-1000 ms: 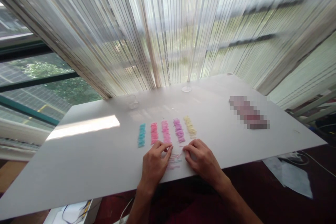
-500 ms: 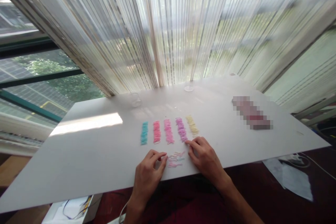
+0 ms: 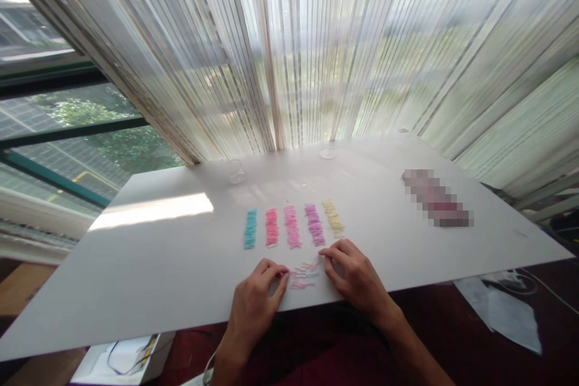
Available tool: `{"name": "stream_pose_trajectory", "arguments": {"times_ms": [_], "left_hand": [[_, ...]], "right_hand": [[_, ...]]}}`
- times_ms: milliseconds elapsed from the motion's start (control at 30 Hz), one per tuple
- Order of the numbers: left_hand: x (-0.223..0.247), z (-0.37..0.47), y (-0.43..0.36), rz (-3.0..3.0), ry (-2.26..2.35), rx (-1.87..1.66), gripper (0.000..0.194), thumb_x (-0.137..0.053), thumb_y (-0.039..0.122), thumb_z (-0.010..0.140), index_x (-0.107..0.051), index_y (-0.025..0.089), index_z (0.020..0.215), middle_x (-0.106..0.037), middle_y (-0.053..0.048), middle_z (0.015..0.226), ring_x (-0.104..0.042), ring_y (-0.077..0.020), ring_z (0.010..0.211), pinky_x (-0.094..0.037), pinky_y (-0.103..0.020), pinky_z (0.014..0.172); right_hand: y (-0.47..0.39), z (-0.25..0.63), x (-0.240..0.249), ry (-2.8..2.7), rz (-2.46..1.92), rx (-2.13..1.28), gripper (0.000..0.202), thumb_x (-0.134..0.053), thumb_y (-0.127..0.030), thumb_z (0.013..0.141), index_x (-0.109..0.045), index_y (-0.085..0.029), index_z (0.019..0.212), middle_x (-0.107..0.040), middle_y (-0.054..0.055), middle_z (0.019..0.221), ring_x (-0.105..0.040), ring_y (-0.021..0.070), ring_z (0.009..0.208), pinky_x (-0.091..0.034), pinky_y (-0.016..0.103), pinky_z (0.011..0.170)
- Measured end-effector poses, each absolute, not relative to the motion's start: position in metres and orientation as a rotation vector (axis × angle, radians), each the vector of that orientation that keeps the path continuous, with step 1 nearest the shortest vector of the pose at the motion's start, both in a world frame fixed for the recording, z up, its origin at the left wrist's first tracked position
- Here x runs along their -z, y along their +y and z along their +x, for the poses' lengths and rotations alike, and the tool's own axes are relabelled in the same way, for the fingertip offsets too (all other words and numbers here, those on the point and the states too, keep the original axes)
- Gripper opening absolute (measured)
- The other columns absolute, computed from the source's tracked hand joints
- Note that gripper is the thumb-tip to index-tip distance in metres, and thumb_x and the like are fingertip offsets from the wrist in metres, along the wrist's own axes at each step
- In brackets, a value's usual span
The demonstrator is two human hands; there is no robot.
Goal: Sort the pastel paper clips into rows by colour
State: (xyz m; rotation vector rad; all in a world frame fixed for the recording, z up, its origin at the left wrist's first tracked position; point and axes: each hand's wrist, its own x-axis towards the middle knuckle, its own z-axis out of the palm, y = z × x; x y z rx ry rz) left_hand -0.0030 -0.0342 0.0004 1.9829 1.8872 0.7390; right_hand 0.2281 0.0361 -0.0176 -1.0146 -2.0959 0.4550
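My left hand [image 3: 259, 292] rests at the table's front edge, thumb and index fingertip pinched together at the left end of a small loose pile of pastel strands [image 3: 304, 275]. Whatever lies in that pinch is too small to make out. On the pile's right, my right hand [image 3: 355, 268] has its index finger stretched out and its thumb apart below, with nothing visible between them. Beyond the hands lie rows of small thin pieces: a teal row [image 3: 250, 229], a coral row [image 3: 272, 227], a pink row [image 3: 292, 226], a purple row [image 3: 315, 224] and a pale yellow row [image 3: 333, 218].
A white table [image 3: 172, 265] carries everything. Clear round objects [image 3: 236, 172] [image 3: 328, 153] stand near its back edge. A blurred-out reddish item [image 3: 436, 199] lies at the right. Striped sheer curtains [image 3: 294, 60] hang behind. Below are a white box [image 3: 122, 362] and papers [image 3: 511, 313].
My right index fingertip has drawn back from the near end of the purple row toward the loose pile. The left hand keeps its pinch in place. The view has shifted slightly.
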Motion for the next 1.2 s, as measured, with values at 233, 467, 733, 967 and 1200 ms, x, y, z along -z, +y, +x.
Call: {"name": "stream_pose_trajectory", "arguments": {"times_ms": [233,467,733,967,1200], "left_hand": [[0.004,-0.004,-0.033,2.045,1.893,-0.749,0.016,-0.056,0.029,0.099,-0.071,0.026,0.095,-0.073,-0.001,0.092,-0.073,-0.0179,0.078,-0.055,-0.026,0.068],[0.000,-0.003,-0.033,2.119,1.689,-1.069,0.014,-0.052,0.024,0.104,-0.066,0.022,0.100,-0.073,-0.003,0.095,-0.066,-0.0124,0.067,-0.054,-0.023,0.063],[-0.003,0.016,-0.024,2.306,1.414,-1.154,0.011,-0.057,0.015,0.103,-0.064,0.021,0.108,-0.078,-0.004,0.096,-0.074,-0.0139,0.079,-0.058,-0.022,0.073],[0.000,0.019,-0.016,2.357,1.391,-1.167,0.009,-0.059,0.015,0.102,-0.065,0.021,0.107,-0.077,-0.003,0.095,-0.074,-0.0139,0.079,-0.058,-0.022,0.073],[0.007,-0.003,-0.014,2.319,1.576,-1.210,0.009,-0.059,0.021,0.102,-0.067,0.020,0.107,-0.075,-0.005,0.100,-0.067,-0.0116,0.067,-0.056,-0.021,0.061]], "right_hand": [[0.036,0.228,0.017,-2.084,-1.019,-0.473,0.022,-0.055,-0.012,0.096,-0.070,-0.024,0.106,-0.067,0.005,0.090,-0.068,0.0231,0.086,-0.061,0.037,0.077],[0.033,0.228,0.013,-2.021,-0.908,-0.546,0.017,-0.058,-0.019,0.100,-0.071,-0.025,0.110,-0.070,0.006,0.092,-0.069,0.0222,0.087,-0.061,0.036,0.078],[0.033,0.232,0.008,-2.053,-0.732,-0.709,0.013,-0.065,-0.027,0.100,-0.073,-0.023,0.109,-0.073,0.005,0.092,-0.069,0.0177,0.082,-0.060,0.029,0.075],[0.035,0.229,0.017,-2.036,-0.777,-0.629,0.010,-0.061,-0.023,0.103,-0.072,-0.022,0.101,-0.072,0.004,0.089,-0.068,0.0184,0.083,-0.057,0.030,0.075],[0.040,0.225,0.025,-2.056,-1.037,-0.308,0.016,-0.054,-0.020,0.105,-0.069,-0.021,0.098,-0.067,0.006,0.086,-0.066,0.0226,0.082,-0.057,0.036,0.075]]}}
